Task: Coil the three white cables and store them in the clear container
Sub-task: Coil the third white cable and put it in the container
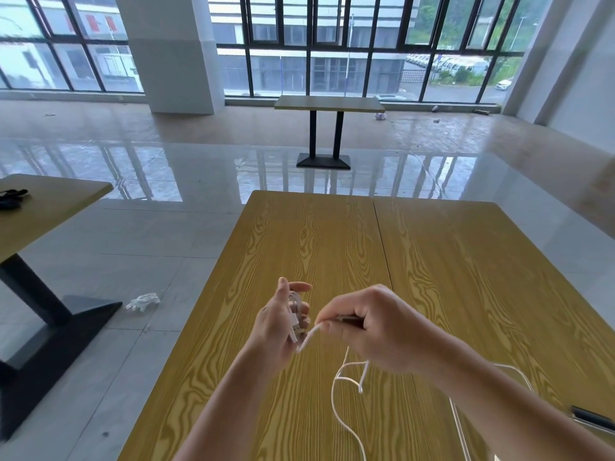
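Left hand (278,322) grips white cable (336,387) coils, right hand (369,331) pinches its strand, above the table (449,261) near edge.

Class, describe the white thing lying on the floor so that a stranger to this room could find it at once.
Start at the big wooden table where the hands work. Look left, onto the grey floor, near the black foot of the next table. The crumpled white glove lies there, the only loose white thing on those tiles.

Beyond the near wooden table (432,261), a glossy tiled floor (199,168) reflects tall dark-framed windows (332,44); a white pillar (173,51) stands far left.
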Available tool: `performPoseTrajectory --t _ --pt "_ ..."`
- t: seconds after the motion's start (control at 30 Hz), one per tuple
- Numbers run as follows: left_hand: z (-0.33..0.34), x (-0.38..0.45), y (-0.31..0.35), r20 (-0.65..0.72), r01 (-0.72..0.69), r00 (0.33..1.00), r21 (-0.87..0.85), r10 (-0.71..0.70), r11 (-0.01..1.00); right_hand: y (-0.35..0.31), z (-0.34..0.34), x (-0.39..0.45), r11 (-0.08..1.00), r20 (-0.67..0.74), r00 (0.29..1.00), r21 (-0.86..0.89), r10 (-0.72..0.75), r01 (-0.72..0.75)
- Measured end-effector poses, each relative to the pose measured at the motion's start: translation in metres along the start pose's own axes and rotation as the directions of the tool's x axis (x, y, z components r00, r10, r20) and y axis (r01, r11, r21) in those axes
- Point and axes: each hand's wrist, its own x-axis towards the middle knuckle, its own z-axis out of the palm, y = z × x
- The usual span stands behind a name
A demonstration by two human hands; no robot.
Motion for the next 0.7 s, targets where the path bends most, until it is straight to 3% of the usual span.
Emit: performPoseTrajectory --t 0.33,0.53,0.7 --pt "0.012 -0.019 -0.001 0.303 -0.001 0.951 0.218 -0.066 0.976 0.013 -0.007 0.014 0.998 -0.226 0.972 -0.009 0.057 -0.061" --pt "0.012 -0.022 -0.001 0.482 -0.050 0.874 0.216 -0.062 0.975 0.027 -0.005 0.015 0.997 -0.273 0.959 0.003 0.076 -0.078" --pt "0.015 -0.025 -0.001 0.510 -0.017 0.856 0.196 -0.087 0.980 0.036 -0.006 0.014 0.996 -0.270 0.960 -0.018 0.076 -0.084"
